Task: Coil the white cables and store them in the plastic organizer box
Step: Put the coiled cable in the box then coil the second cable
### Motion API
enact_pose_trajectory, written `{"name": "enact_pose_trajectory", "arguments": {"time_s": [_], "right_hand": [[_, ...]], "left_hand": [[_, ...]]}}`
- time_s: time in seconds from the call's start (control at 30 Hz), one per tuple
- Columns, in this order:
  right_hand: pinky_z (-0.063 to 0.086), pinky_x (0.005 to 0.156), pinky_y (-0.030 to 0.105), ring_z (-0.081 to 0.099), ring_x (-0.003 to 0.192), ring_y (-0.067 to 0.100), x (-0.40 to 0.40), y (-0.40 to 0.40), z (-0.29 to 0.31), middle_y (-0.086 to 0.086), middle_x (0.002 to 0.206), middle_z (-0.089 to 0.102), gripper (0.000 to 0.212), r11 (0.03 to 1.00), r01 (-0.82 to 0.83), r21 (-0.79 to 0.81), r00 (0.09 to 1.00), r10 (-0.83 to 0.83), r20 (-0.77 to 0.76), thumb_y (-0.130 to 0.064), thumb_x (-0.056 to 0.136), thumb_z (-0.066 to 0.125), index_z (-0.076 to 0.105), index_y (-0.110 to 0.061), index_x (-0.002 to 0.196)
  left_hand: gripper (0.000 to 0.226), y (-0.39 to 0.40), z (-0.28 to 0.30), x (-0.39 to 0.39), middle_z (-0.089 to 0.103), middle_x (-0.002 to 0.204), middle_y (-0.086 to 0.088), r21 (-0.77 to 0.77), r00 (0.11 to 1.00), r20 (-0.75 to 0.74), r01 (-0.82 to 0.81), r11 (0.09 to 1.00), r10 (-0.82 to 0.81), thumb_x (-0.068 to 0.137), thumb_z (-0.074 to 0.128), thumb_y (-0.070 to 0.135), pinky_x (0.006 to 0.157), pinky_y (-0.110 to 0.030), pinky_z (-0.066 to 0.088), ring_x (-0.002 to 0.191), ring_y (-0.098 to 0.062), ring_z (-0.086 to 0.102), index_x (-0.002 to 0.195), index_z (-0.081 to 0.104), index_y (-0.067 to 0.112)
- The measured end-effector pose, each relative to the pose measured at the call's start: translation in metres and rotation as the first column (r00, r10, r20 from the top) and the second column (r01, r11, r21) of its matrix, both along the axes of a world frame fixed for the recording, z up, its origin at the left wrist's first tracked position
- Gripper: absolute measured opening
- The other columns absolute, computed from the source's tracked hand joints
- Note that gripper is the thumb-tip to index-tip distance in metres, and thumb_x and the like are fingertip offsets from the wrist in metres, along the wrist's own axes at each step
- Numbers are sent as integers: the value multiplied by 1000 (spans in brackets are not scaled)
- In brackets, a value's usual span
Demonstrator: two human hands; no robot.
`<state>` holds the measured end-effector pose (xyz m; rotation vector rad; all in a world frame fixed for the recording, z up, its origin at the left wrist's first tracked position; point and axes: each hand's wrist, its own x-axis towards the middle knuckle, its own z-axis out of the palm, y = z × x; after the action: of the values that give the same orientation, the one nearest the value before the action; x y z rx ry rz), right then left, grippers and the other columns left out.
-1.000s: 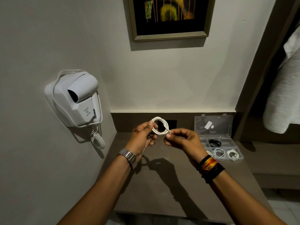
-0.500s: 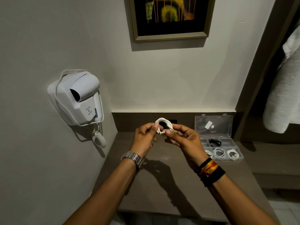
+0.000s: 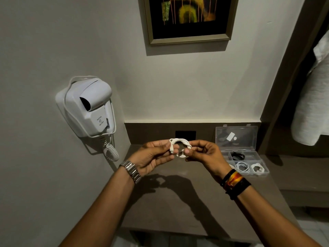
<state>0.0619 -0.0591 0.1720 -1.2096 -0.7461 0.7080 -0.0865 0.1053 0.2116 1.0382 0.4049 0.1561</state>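
Note:
A white cable (image 3: 179,142), wound into a small coil, is held in the air above the brown counter. My left hand (image 3: 153,156) pinches its left side, where a plug end hangs down. My right hand (image 3: 204,154) pinches its right side. To the right stands the clear plastic organizer box (image 3: 263,172) with its lid (image 3: 236,138) up. Its front compartments hold coiled white cables (image 3: 242,166), and a back compartment holds a black cable (image 3: 237,155).
The brown counter (image 3: 187,202) stretches from the wall towards me. A white wall-mounted hair dryer (image 3: 89,109) with a curly cord hangs at the left. A framed picture (image 3: 190,18) is on the wall, and a white cloth (image 3: 313,104) hangs at the right.
The loop has been wound tighter into a smaller coil. Both hands have moved closer together around it and sunk slightly towards the counter.

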Motion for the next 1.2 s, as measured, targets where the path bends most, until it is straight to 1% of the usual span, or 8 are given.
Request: {"name": "enact_pose_trajectory", "arguments": {"time_s": [0.1, 0.2, 0.27, 0.5, 0.7, 0.83, 0.93, 1.2], "right_hand": [[63, 80, 35, 76, 89, 24, -2, 1, -4, 17, 97, 80, 33, 999, -30, 30, 999, 30, 13, -16, 75, 84, 77, -6, 105], [63, 83, 36, 76, 93, 27, 4, -2, -6, 19, 101, 80, 35, 997, -61, 41, 998, 61, 0, -18, 74, 85, 77, -7, 107], [63, 84, 39, 76, 93, 29, 11, -4, -9, 20, 102, 80, 34, 997, -65, 31, 997, 66, -27, -18, 75, 85, 77, -7, 107], [64, 69, 31, 76, 75, 24, 40, -9, -28, 18, 91, 81, 23, 992, 95, -85, 992, -101, -70, -13, 82, 83, 79, -4, 102], [63, 60, 25, 72, 63, 17, 82, -25, -55, 15, 82, 78, 15, 952, 188, -242, 959, -231, -163, -6, 82, 82, 77, -1, 95], [62, 55, 24, 75, 60, 17, 126, -43, -82, 22, 90, 76, 26, 908, 231, -350, 913, -326, -244, 1, 82, 80, 69, 3, 106], [63, 55, 25, 74, 59, 19, 165, -55, -104, 19, 84, 75, 19, 878, 226, -422, 882, -368, -294, 8, 81, 78, 70, 6, 99], [57, 42, 25, 69, 47, 21, 271, -36, -151, 21, 74, 70, 10, 742, 312, -593, 855, -492, -166, 15, 79, 75, 69, 7, 76]], "left_hand": [[20, -5, -5, 7, 81, 89, -10, 198, 996, -31, -75, 977, 83, 78, 76, 22, 55, -21, 60, 73, -13, 78, 94, 83, 14], [21, -4, -12, 15, 78, 74, 0, 567, 986, -57, -99, 818, 160, 83, 79, 31, 47, -17, 44, 57, -7, 66, 97, 80, 16], [23, -4, -18, 21, 71, 64, 4, 649, 989, -30, -93, 755, 147, 84, 80, 27, 45, -14, 40, 51, -4, 57, 100, 77, 11], [22, -9, -45, 52, 74, 86, -5, 685, 989, -118, 15, 728, 91, 83, 80, 19, 52, -18, 43, 65, -9, 62, 102, 71, 14], [56, -31, -86, 95, 77, 95, -1, 666, 987, -80, -50, 744, 138, 81, 82, 10, 68, -25, 60, 77, -18, 76, 129, 59, 28], [42, -58, -125, 143, 79, 94, 7, 717, 978, -107, -50, 696, 181, 81, 78, 15, 60, -26, 62, 74, -13, 76, 117, 70, 35], [42, -76, -152, 186, 78, 101, 9, 741, 966, -155, -24, 671, 206, 80, 76, 19, 73, -38, 66, 86, -11, 75, 116, 72, 40], [38, -88, -213, 298, 78, 96, 8, 785, 895, -277, 2, 619, 349, 80, 73, 29, 76, -44, 64, 84, -21, 74, 114, 67, 46]]}}
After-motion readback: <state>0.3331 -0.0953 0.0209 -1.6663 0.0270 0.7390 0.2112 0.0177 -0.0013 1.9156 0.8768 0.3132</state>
